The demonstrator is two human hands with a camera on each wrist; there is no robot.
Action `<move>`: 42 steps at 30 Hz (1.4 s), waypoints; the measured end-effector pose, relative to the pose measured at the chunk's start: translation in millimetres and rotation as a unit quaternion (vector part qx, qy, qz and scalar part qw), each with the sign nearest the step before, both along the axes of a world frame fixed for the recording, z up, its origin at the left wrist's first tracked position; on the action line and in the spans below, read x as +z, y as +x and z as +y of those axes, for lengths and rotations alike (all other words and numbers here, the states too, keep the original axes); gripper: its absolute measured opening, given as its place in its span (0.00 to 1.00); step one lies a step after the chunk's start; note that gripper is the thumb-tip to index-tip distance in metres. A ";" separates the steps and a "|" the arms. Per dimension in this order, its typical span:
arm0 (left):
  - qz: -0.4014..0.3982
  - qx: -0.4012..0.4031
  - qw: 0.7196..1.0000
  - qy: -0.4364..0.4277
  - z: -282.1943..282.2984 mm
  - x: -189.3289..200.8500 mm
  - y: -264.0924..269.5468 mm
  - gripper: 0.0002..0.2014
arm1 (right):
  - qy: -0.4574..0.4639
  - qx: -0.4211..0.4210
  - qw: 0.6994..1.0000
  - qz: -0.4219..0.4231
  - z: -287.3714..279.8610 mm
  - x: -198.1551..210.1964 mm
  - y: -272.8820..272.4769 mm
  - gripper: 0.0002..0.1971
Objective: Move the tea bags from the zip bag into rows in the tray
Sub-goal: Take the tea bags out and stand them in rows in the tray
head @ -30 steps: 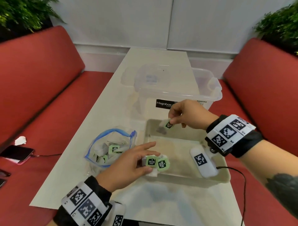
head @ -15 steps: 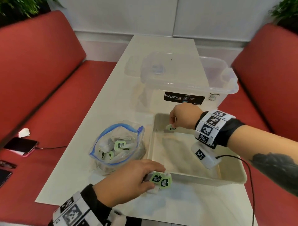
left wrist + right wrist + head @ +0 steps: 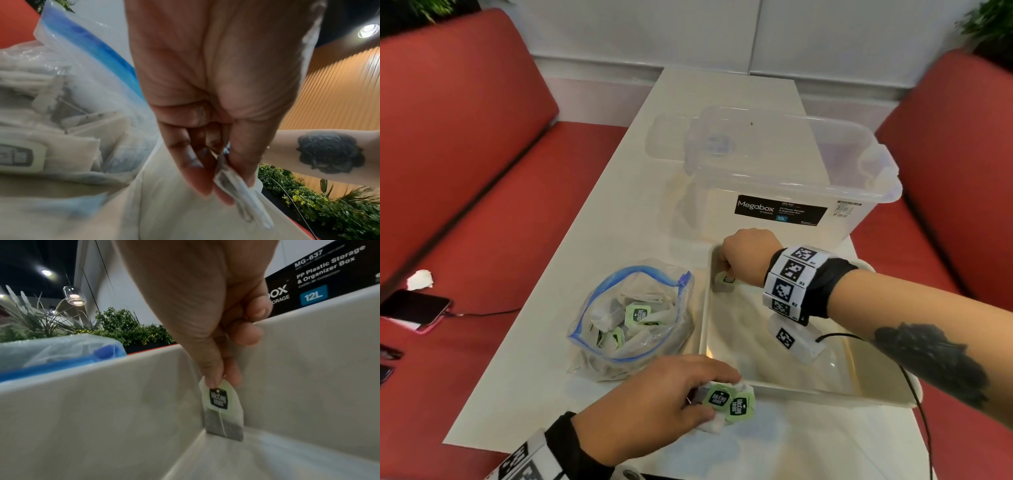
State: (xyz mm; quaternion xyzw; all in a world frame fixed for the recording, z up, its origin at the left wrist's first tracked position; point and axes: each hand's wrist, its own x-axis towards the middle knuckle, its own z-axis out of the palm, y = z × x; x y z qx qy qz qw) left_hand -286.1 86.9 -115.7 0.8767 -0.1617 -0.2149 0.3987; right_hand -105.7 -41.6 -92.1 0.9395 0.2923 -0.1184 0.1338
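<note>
A clear zip bag (image 3: 633, 322) with a blue seal lies open on the table, several green-tagged tea bags inside; it also shows in the left wrist view (image 3: 61, 113). The beige tray (image 3: 825, 389) stands right of it. My right hand (image 3: 726, 274) pinches one tea bag (image 3: 223, 410) by its green tag, and the bag stands upright in the tray's far left corner (image 3: 205, 430). My left hand (image 3: 709, 394) grips two tea bags (image 3: 732, 404) near the tray's front left corner; the left wrist view shows them (image 3: 242, 199) pinched between the fingers.
A clear Megabox storage bin (image 3: 791, 178) stands just behind the tray, its lid (image 3: 671, 140) beyond it. Red benches flank the table; a phone (image 3: 414, 308) on a cable lies on the left bench. A black cable (image 3: 914, 394) trails from my right wrist.
My right hand has lowered its tea bag into the tray's far left corner. My left hand, still holding two tea bags, has drawn back from over the tray's edge to the table in front of it.
</note>
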 end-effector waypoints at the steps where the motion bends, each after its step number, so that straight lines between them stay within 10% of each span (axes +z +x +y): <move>1: 0.001 -0.001 1.000 -0.002 0.4 -0.5 0.1 0.22 | -0.004 0.007 1.000 -0.009 0.6 -0.9 -0.3 0.10; 34: -0.017 -0.002 0.998 -0.058 4.3 -1.1 -5.0 0.23 | 0.009 -0.004 0.998 -0.058 -7.9 -3.1 -3.7 0.10; 42: -0.010 0.004 0.998 -0.066 5.1 -2.3 -4.6 0.23 | -0.066 0.080 0.985 0.139 -17.7 -11.3 -4.0 0.18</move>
